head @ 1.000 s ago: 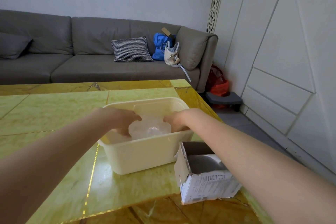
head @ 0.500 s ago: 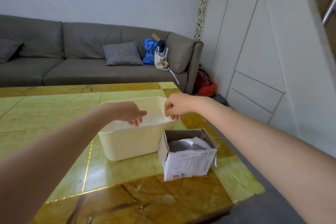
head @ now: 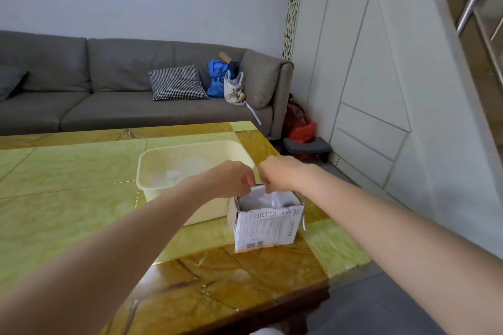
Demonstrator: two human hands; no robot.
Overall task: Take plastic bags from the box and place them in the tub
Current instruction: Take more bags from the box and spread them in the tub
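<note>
1. Both hands reach to the far top edge of the box (head: 268, 226). The left hand (head: 231, 178) has its fingers bent down at the box's open top. The right hand (head: 277, 173) has bent fingers there too. Whether they pinch a bag or only touch it, I cannot tell.
2. The box is white card with small print on its near side. It stands upright, and its top is open.
3. Plastic bags (head: 269, 200) sit inside the box. They look white and crumpled.
4. The tub (head: 152, 171) is cream and stands just left of the box, and a bit farther back. It seems to touch the box. Some clear bags (head: 177, 173) lie inside the tub.
5. The box stands on a yellow and green table (head: 68, 198), near the table's right edge.
6. Far behind the box is a grey sofa (head: 109, 95). On it are a checked pillow (head: 177, 83), a blue bag (head: 216, 77) and a white bag (head: 234, 87).
</note>
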